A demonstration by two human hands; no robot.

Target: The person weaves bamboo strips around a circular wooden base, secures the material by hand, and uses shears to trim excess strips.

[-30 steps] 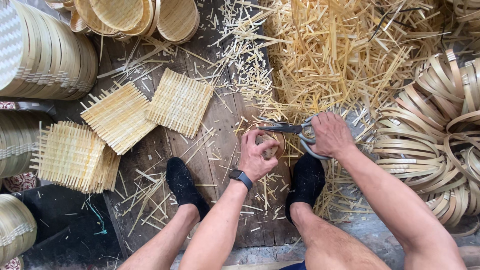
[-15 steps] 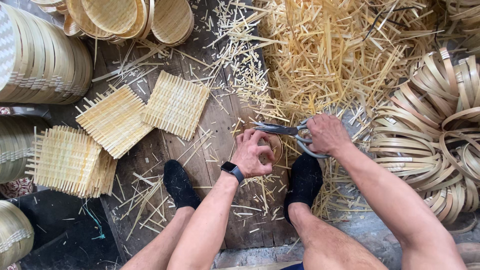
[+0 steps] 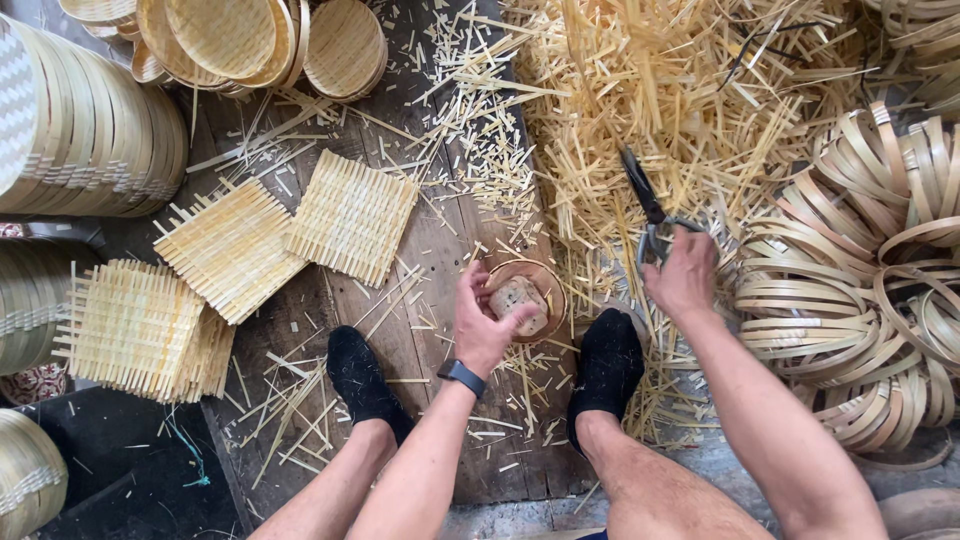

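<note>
My left hand (image 3: 483,322), with a dark watch on the wrist, curls around a pale rough block (image 3: 520,302). The block sits inside a small round bamboo-rimmed tray (image 3: 548,278) on the wooden board (image 3: 420,250) between my feet. Thumb and fingers touch the block's left side. My right hand (image 3: 684,277) is off to the right over the straw-coloured offcuts. It grips the handles of dark scissors (image 3: 640,192), whose blades point up and away from me. The scissors are apart from the tray.
My feet in black socks (image 3: 362,378) (image 3: 608,362) rest on the board. Square woven bamboo mats (image 3: 350,215) (image 3: 140,328) lie at the left, with stacked round trays (image 3: 90,130) beyond them. A heap of bamboo strips (image 3: 680,90) fills the top. Bamboo hoops (image 3: 860,260) pile at the right.
My right hand has swung the scissors away from the tray, up and to the right, with the blades now pointing upward. The left hand stays at the tray and the block now shows.
</note>
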